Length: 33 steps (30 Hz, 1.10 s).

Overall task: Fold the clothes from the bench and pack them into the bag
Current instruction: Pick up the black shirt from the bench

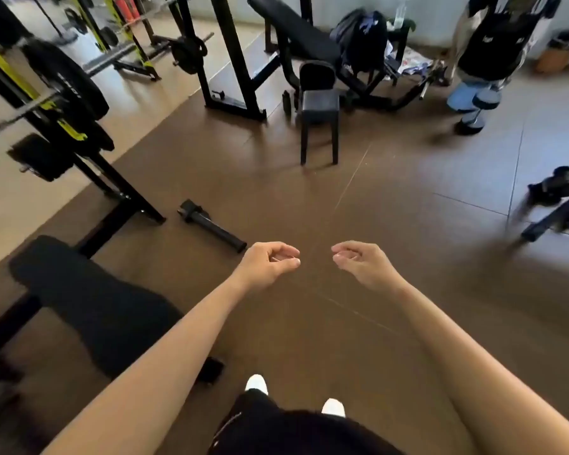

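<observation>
Here, stretched forward above the brown floor [309, 198], the left hand [270, 266] and right hand [363, 264] hold nothing, their fingers loosely curled, thumbs near the fingertips. Far ahead, a dark backpack [361, 41] stands on a black bench [296, 31], with pale printed clothes [411, 60] just beside it. White lettering on the weight plate [69, 80] is too blurred to read.

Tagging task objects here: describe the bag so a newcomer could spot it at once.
At the far wall, a long black padded bench slants across the top of the view. The bag stands at its right end, behind the small black stool. It alone is soft and bulging, dark with blue markings, beside pale crumpled clothes.
</observation>
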Each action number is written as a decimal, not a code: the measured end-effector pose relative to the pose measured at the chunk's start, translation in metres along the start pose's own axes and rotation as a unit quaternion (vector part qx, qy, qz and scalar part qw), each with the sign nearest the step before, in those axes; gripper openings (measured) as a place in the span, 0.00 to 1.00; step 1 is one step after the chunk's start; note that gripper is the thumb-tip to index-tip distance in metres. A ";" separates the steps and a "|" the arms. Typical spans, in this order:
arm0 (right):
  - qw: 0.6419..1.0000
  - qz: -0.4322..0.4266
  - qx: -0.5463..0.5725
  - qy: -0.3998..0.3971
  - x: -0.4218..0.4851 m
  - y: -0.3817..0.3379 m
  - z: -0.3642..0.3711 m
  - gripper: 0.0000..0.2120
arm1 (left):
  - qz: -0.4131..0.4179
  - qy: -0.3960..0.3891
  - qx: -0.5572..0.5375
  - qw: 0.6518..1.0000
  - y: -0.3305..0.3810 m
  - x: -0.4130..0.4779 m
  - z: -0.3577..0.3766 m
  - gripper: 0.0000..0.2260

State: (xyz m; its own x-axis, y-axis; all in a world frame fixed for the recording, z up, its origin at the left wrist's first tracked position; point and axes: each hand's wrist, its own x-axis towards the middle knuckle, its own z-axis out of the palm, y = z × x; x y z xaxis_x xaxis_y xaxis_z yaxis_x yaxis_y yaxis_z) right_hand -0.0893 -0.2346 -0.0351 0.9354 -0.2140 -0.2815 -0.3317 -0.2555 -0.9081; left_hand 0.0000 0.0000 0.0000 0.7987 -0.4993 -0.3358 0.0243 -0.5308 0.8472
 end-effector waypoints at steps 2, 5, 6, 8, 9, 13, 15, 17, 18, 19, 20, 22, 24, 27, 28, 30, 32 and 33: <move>1.000 0.019 -0.025 0.002 0.004 0.010 -0.004 0.05 | -0.022 -0.008 0.016 1.000 0.000 0.004 0.009 0.09; 0.998 0.051 -0.047 -0.001 0.010 0.021 -0.004 0.05 | -0.033 -0.014 0.009 0.999 -0.006 0.013 0.019 0.10; 0.997 0.055 -0.051 -0.005 0.014 0.022 -0.004 0.05 | -0.032 -0.014 0.007 0.999 -0.008 0.018 0.020 0.10; 0.996 0.063 -0.058 -0.015 0.028 0.021 -0.005 0.06 | -0.033 -0.012 0.001 0.999 -0.013 0.036 0.017 0.09; 0.995 0.069 -0.063 -0.019 0.038 0.022 -0.006 0.06 | -0.037 -0.011 -0.002 0.999 -0.016 0.045 0.015 0.09; 0.993 0.081 -0.084 -0.014 0.090 0.020 -0.008 0.06 | -0.043 -0.011 -0.005 0.999 -0.029 0.092 0.001 0.08; 0.991 0.091 -0.099 -0.017 0.120 0.019 -0.008 0.06 | -0.048 -0.018 -0.003 0.999 -0.037 0.121 -0.007 0.07; 0.987 0.107 -0.120 -0.018 0.151 0.019 -0.007 0.06 | -0.054 -0.026 0.003 0.998 -0.045 0.153 -0.015 0.06; 0.984 0.119 -0.131 -0.022 0.165 0.017 -0.007 0.06 | -0.058 -0.034 0.010 0.998 -0.047 0.168 -0.019 0.06; 0.981 0.131 -0.139 -0.025 0.179 0.015 -0.006 0.06 | -0.062 -0.040 0.011 0.997 -0.049 0.184 -0.022 0.06; 0.978 0.143 -0.147 -0.031 0.191 0.012 -0.006 0.07 | -0.066 -0.049 0.008 0.997 -0.050 0.198 -0.025 0.05; 0.973 0.162 -0.157 -0.047 0.216 0.009 -0.006 0.08 | -0.072 -0.066 0.002 0.995 -0.051 0.228 -0.030 0.05; 0.969 0.180 -0.157 -0.064 0.241 0.005 -0.008 0.10 | -0.074 -0.087 0.007 0.993 -0.048 0.260 -0.035 0.06; 0.966 0.204 -0.145 -0.064 0.275 0.002 -0.017 0.10 | -0.085 -0.111 0.010 0.990 -0.040 0.309 -0.038 0.07; 0.965 0.212 -0.140 -0.063 0.287 0.002 -0.022 0.10 | -0.087 -0.118 0.011 0.989 -0.037 0.327 -0.038 0.07; 0.964 0.227 -0.130 -0.053 0.314 0.003 -0.034 0.10 | -0.095 -0.135 0.027 0.986 -0.031 0.365 -0.036 0.05; 0.964 0.242 -0.107 -0.034 0.343 0.008 -0.050 0.10 | -0.105 -0.157 0.049 0.981 -0.021 0.403 -0.032 0.04; 0.963 0.250 -0.094 -0.027 0.359 0.011 -0.059 0.10 | -0.109 -0.168 0.061 0.978 -0.016 0.423 -0.029 0.05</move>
State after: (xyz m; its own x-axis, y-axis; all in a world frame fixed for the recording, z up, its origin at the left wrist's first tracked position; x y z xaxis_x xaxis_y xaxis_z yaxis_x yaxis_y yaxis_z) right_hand 0.2356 -0.3703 -0.1280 0.6566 -0.3058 -0.6895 -0.7537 -0.3012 -0.5841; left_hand 0.3552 -0.1826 -0.1434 0.5392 -0.5513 -0.6366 0.0829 -0.7175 0.6916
